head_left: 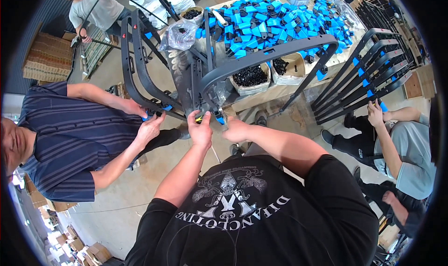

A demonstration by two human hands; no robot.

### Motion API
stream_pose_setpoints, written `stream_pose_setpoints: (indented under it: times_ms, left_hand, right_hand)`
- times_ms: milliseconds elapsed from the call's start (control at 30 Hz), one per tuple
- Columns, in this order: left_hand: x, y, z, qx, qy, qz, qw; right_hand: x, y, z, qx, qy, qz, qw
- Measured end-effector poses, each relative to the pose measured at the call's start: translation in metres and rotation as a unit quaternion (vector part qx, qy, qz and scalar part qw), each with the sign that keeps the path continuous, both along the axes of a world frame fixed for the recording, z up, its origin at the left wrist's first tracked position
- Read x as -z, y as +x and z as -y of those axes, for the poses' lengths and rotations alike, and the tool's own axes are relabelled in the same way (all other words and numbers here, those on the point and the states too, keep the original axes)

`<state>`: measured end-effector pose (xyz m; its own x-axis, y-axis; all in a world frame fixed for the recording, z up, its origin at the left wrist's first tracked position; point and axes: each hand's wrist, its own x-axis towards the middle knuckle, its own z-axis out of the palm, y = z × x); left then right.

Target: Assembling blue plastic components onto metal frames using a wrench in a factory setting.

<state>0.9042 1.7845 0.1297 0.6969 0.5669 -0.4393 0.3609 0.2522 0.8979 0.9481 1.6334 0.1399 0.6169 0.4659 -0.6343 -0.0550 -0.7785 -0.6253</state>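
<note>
A black tubular frame (268,56) curves in front of me, with a blue clip (220,120) near its lower end. My left hand (200,131) is closed around a tool with a yellow-and-black handle (199,119), just left of the clip. On the clip's other side, my right hand (237,129) is closed, its fingers curled beside the frame end. What it grips is hidden.
A table (322,77) ahead bears a heap of blue and black plastic pieces (266,23) and boxes of small black parts (251,77). Co-workers handle frames at left (149,115) and right (373,109). More black frames (361,74) stand at right.
</note>
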Motion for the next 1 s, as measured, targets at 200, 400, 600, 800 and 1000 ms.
stream_pose_setpoints:
  times_ms: [200, 400, 600, 800, 1000]
  left_hand:
    - [0.004, -0.009, -0.002, -0.017, -0.078, 0.073, 0.994]
    - [0.033, -0.028, 0.013, -0.023, 0.073, -0.093, 0.993]
    - [0.086, -0.024, -0.003, 0.028, 0.181, -0.039, 0.982]
    - [0.086, -0.026, -0.011, 0.046, 0.101, -0.017, 0.994]
    - [0.026, -0.011, -0.013, 0.045, -0.115, 0.009, 0.992]
  right_hand:
    - [0.022, -0.021, 0.020, 0.055, 0.139, -0.076, 0.986]
    - [0.002, -0.021, 0.005, 0.010, 0.042, 0.011, 0.999]
    - [-0.023, -0.021, -0.003, 0.003, 0.033, -0.001, 0.999]
    - [0.014, -0.028, 0.004, 0.130, 0.069, 0.047, 0.988]
    - [0.054, -0.021, 0.063, 0.425, 0.220, -0.101, 0.872]
